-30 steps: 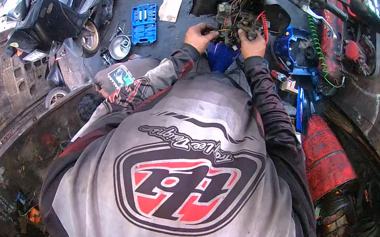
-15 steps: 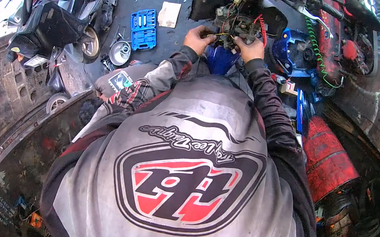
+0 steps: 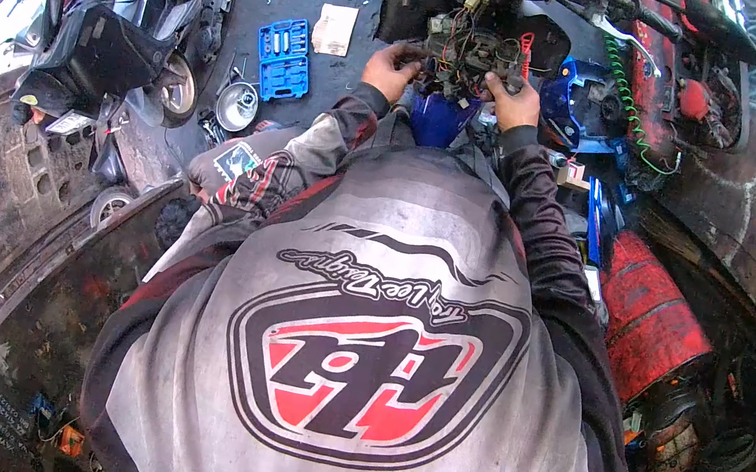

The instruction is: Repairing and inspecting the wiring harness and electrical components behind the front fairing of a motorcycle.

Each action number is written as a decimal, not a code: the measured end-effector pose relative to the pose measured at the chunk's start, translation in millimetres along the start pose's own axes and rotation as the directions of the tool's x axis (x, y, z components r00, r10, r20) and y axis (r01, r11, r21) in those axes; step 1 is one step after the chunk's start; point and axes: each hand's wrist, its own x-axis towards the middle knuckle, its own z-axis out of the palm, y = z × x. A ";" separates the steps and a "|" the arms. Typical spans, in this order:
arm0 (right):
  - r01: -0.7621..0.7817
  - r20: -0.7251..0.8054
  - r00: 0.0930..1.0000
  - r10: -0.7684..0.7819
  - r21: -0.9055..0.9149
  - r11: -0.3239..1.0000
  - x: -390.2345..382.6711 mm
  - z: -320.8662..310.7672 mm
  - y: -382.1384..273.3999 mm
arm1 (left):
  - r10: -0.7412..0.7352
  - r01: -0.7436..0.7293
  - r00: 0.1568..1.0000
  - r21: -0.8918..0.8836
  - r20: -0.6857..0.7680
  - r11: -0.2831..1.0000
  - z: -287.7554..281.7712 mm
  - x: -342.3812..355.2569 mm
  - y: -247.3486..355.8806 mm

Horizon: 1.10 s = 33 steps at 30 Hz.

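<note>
A tangle of motorcycle wiring [image 3: 463,39], with dark connectors and thin coloured wires, lies ahead of me below the handlebar area. My left hand [image 3: 390,73] is at its left side, fingers curled and thumb close to the fingertips. On the right side my right hand [image 3: 513,103] has its thumb raised and its fingers bent against the dark parts. What either hand pinches is too small to make out. Under the wiring, between my wrists, sits a glossy blue panel [image 3: 441,121]. A red cord-like piece [image 3: 525,52] stands just beyond my right fingers.
To the left are an open blue tool case [image 3: 284,60], a piece of cardboard [image 3: 334,30], a round metal headlamp-like bowl [image 3: 238,105] and a dark scooter [image 3: 101,56]. At right lie a blue fairing [image 3: 573,104], a green coiled hose [image 3: 623,92] and a red drum [image 3: 652,315].
My hands have moved apart: the left slightly leftward, the right to the right and a little nearer me. The yellow wire that was between them no longer shows there.
</note>
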 end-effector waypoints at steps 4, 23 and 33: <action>0.029 -0.043 0.999 -0.019 0.222 0.975 0.2 -6.3 5.6 | 0.011 -0.007 0.999 0.107 -0.034 0.994 -5.9 10.5 -2.9; 0.071 -0.168 0.984 -0.055 0.090 0.993 10.8 -24.8 13.7 | 0.103 -0.077 0.992 0.290 -0.072 0.954 -2.8 47.6 45.8; 0.090 -0.184 0.981 -0.063 0.144 0.985 21.3 -30.2 11.5 | 0.016 -0.021 1.000 0.206 0.022 0.978 -6.8 55.8 55.4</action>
